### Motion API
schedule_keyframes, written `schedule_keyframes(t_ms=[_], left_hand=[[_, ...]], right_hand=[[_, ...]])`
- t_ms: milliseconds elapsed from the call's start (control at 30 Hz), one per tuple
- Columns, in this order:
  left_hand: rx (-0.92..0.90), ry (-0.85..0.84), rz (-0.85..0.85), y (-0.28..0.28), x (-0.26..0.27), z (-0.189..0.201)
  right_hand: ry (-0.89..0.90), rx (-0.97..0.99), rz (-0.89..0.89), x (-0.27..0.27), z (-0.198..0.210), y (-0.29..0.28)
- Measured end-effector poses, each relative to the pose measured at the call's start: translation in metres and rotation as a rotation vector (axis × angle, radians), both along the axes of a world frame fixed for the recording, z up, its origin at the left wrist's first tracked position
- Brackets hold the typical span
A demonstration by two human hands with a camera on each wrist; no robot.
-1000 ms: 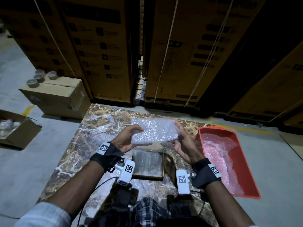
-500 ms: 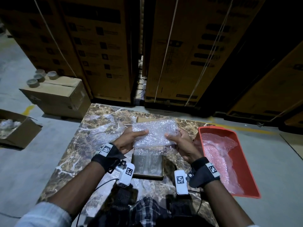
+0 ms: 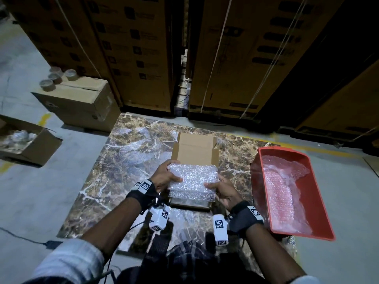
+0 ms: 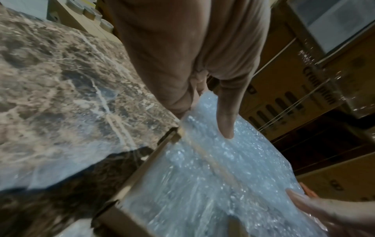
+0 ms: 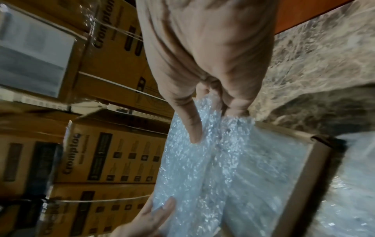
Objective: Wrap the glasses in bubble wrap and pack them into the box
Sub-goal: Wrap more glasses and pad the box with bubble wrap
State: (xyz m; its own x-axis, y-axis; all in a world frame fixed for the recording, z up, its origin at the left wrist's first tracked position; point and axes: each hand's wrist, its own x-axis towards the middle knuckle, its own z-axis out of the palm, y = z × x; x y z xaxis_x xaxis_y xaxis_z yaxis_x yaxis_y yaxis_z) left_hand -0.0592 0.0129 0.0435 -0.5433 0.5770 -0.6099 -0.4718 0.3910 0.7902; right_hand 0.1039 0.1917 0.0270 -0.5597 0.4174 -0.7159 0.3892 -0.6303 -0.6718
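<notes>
A flat bundle of bubble wrap sits at the mouth of a small open cardboard box on the marble slab. My left hand grips the bundle's left edge, thumb on top. My right hand grips its right edge, thumb lying across the top. In the left wrist view the left thumb presses on the bubble wrap beside the box wall. In the right wrist view the right thumb and fingers pinch the bubble wrap above the box's rim. The glasses inside are hidden.
A red plastic tray holding bubble wrap lies at the slab's right edge. To the left on the floor stand an open carton and a shut carton with tape rolls on it. Tall cartons wall the far side.
Both hands have lowered the wrapped bundle from mid-air down into the small box. The box's lid flap, hidden behind the bundle earlier, now shows.
</notes>
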Motion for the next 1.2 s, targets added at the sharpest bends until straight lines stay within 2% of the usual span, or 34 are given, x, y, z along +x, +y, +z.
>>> schedule_keyframes(t_ms=[133, 233, 367, 467, 767, 833, 900, 967, 1033, 1133, 1200], left_hand=[[-0.122, 0.1, 0.01, 0.005, 0.001, -0.033], [-0.217, 0.241, -0.015, 0.008, 0.007, -0.047], [-0.222, 0.38, -0.02, 0.008, 0.013, -0.062], [-0.231, 0.408, 0.05, 0.007, 0.015, -0.071], [-0.353, 0.622, -0.094, 0.008, 0.019, -0.069], [-0.392, 0.709, -0.139, 0.004, 0.02, -0.066], [-0.338, 0.863, -0.16, 0.0, 0.021, -0.06], [-0.217, 1.064, -0.242, -0.001, 0.021, -0.053], [-0.16, 1.219, -0.451, 0.001, 0.02, -0.05], [-0.186, 1.332, -0.748, -0.001, 0.028, -0.059], [-0.236, 1.358, -0.857, -0.005, 0.037, -0.069]], right_hand=[[-0.141, 0.101, 0.022, -0.002, -0.026, -0.006], [-0.26, 0.24, 0.032, 0.001, -0.039, -0.011], [-0.298, 0.357, 0.009, 0.004, -0.052, -0.014], [-0.286, 0.437, 0.077, 0.004, -0.053, -0.017], [-0.424, 0.696, 0.377, 0.007, -0.048, -0.013], [-0.453, 0.776, 0.412, 0.011, -0.042, -0.013], [-0.488, 0.902, 0.411, 0.016, -0.035, -0.012], [-0.463, 1.084, 0.447, 0.02, -0.029, -0.009], [-0.379, 1.226, 0.564, 0.021, -0.028, -0.009], [-0.27, 1.409, 0.797, 0.018, -0.038, -0.023], [-0.252, 1.442, 0.909, 0.017, -0.049, -0.034]])
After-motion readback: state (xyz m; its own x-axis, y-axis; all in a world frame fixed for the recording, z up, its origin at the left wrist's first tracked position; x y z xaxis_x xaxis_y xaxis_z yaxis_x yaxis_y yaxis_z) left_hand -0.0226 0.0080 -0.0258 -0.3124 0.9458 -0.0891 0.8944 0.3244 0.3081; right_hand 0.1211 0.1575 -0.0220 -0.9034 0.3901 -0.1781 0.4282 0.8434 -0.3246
